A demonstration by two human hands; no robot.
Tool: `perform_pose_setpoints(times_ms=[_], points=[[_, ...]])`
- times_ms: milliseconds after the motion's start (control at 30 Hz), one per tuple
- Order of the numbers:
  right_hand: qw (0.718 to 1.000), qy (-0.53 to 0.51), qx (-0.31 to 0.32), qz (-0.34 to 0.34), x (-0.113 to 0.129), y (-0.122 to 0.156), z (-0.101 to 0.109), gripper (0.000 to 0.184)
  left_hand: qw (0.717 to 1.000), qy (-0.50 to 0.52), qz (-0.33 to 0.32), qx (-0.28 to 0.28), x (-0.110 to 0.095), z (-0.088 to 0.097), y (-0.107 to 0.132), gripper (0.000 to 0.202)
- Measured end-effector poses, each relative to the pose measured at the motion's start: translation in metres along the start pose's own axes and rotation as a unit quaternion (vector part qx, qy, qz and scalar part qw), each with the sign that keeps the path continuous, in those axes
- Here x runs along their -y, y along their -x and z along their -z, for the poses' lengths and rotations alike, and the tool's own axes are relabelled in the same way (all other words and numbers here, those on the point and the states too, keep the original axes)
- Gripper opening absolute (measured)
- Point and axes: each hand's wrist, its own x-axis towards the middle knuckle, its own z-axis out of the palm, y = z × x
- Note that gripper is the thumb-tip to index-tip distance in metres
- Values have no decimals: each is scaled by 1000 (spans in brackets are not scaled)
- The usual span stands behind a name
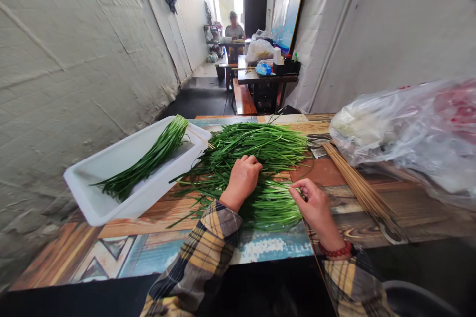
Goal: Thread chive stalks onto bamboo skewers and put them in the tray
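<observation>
A loose pile of green chives (260, 151) lies on the painted wooden table (148, 247) in front of me. My left hand (242, 178) rests on top of the pile with its fingers curled into the stalks. My right hand (314, 203) sits at the pile's right edge, fingers pinched on a few chive stalks near their pale ends. A white rectangular tray (107, 178) to the left holds a tidy bunch of chives (148, 161). A bundle of thin bamboo skewers (359, 188) lies to the right of my right hand.
Clear plastic bags (409, 129) with produce fill the table's right side. A tiled wall runs along the left. Farther back stand a bench (243, 99), a cluttered dark table (267, 77) and a seated person (234, 27) by the doorway.
</observation>
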Motion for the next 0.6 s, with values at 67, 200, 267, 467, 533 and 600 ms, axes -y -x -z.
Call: perform_pose_setpoints(times_ms=[67, 200, 267, 467, 533, 600], points=[[1000, -2, 1, 0, 0, 0, 0, 19, 1000, -26, 10, 3, 2, -1, 0, 21], [1000, 3, 1, -2, 1, 1, 1, 19, 999, -34, 19, 3, 5, -2, 0, 19], [1000, 8, 1, -2, 0, 1, 1, 20, 999, -26, 22, -4, 4, -1, 0, 19], [1000, -22, 3, -19, -4, 0, -1, 21, 990, 88, 29, -107, -7, 6, -1, 14], [998, -51, 4, -33, -6, -1, -2, 25, 980, 151, 17, -126, -14, 6, -3, 8], [997, -58, 11, -40, -6, -1, -1, 27, 971, 205, 6, -121, -21, 3, -5, 6]])
